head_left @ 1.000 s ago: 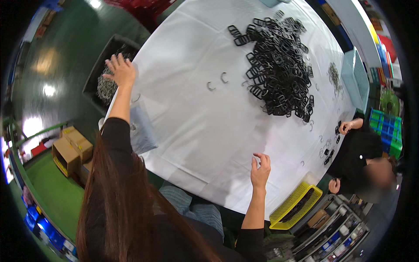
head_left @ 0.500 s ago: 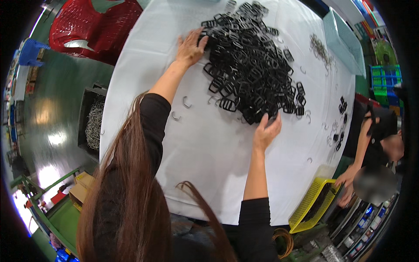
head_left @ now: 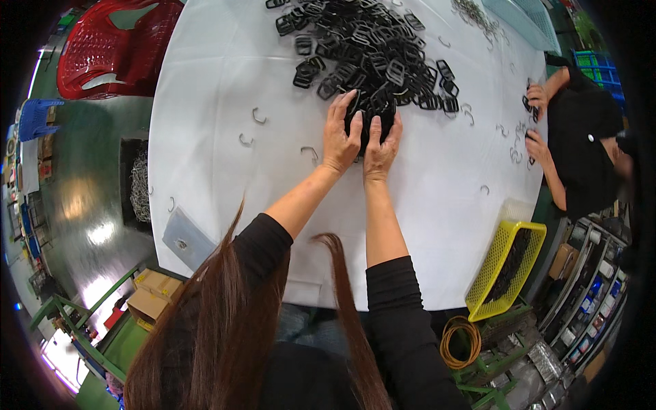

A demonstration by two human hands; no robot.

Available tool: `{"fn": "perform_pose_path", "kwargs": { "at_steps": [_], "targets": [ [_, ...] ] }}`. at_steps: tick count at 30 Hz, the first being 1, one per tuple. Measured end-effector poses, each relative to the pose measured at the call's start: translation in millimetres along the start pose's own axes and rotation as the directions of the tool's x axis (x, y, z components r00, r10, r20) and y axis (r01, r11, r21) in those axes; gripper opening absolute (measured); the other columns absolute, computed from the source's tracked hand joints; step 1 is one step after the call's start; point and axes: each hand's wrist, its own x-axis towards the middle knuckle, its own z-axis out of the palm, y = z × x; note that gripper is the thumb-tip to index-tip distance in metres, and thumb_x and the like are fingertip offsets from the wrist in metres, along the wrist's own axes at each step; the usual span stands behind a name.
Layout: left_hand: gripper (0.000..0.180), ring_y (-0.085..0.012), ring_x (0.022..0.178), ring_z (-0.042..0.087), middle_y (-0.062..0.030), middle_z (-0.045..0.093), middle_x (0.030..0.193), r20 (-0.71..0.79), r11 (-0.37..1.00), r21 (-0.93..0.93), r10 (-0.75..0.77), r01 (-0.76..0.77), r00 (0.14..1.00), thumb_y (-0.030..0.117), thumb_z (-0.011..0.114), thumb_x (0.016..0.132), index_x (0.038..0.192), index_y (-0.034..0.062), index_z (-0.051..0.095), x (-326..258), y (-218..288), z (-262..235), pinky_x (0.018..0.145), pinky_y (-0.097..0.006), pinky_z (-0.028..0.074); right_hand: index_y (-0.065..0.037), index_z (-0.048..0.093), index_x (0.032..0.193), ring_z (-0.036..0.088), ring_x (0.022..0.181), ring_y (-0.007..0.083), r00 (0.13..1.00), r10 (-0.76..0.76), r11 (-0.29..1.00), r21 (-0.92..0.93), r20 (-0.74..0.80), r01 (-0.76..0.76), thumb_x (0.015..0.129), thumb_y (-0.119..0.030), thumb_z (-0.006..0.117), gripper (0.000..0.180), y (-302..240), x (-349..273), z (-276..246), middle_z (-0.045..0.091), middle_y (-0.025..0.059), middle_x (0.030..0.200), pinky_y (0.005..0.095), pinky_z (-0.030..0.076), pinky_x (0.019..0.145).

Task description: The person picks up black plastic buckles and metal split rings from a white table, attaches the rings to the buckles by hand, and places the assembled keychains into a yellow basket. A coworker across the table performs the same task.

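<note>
A heap of black slide buckles (head_left: 372,51) lies on the white-covered table. At the heap's near edge, my left hand (head_left: 341,140) and my right hand (head_left: 381,149) cup a clump of black buckles (head_left: 369,113) from both sides. My fingers curve round the clump and my thumbs rest on its near side, close together. Part of the clump is hidden by my hands. Left of my hands, a bent metal hook (head_left: 309,152) lies on the cloth, with others farther left.
Across the right edge, a co-worker's hands (head_left: 538,99) handle black buckles among loose hooks. A yellow basket (head_left: 480,273) with dark pieces stands at the near right, a pale blue basket (head_left: 523,24) at the far right. A clear pouch (head_left: 186,238) lies at the near left. A red chair (head_left: 113,51) stands beyond.
My hands, apart at the heap's left side and near edge before, have come together round a clump of buckles. The co-worker's hands have moved from the yellow basket to the table's right edge.
</note>
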Motion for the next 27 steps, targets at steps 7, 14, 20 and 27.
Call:
{"fn": "perform_pose_path", "kwargs": {
  "at_steps": [7,14,20,27],
  "targets": [
    [0.035,-0.0173,0.104,0.045,-0.01,0.048,0.113,0.118,0.712,-0.532,-0.474,0.458,0.873,0.01,0.043,0.087,0.121,0.0032,0.041,-93.0,39.4,16.8,0.091,-0.028,0.036,0.0,0.044,0.116,0.049,0.099,0.0179,0.919,0.374,0.812,0.435,0.124,-0.389,0.082,-0.019,0.057,0.041,-14.7,-51.3,-59.5,0.05,0.011,0.111,0.0276,0.04,0.085],
    [0.023,-0.0099,0.093,0.049,-0.0045,0.052,0.106,0.209,0.59,-0.522,-0.612,0.616,0.763,0.012,0.046,0.088,0.109,0.0036,0.049,-147.2,45.5,14.5,0.081,-0.023,0.041,-0.005,0.048,0.114,0.052,0.091,0.0099,0.838,0.473,0.804,0.257,0.27,-0.537,0.076,-0.009,0.062,0.04,0.1,-71.3,-137.2,0.053,0.0056,0.108,0.021,0.044,0.067],
    [0.02,-0.0066,0.083,0.053,-0.0033,0.06,0.089,0.057,0.969,0.098,-0.231,0.225,0.971,0.017,0.056,0.084,0.096,0.0011,0.06,-138.4,34.6,-51.4,0.075,-0.019,0.041,-0.001,0.059,0.094,0.057,0.072,0.0111,0.888,0.427,0.893,0.076,0.169,-0.444,0.072,0.0,0.057,0.022,10.2,-64.5,-197.7,0.06,0.0064,0.09,0.0226,0.045,0.06],
    [0.022,-0.014,0.069,0.059,-0.0049,0.061,0.08,0.064,0.778,-0.238,-0.585,0.582,0.808,0.021,0.055,0.085,0.095,0.0022,0.06,-116.6,54.6,-113.9,0.062,-0.026,0.049,-0.001,0.06,0.089,0.054,0.07,0.0139,0.93,0.311,0.95,0.085,-0.197,-0.3,0.071,-0.001,0.048,0.022,24.0,-65.4,-223.6,0.059,0.0065,0.08,0.0269,0.044,0.065]
  ]
}}
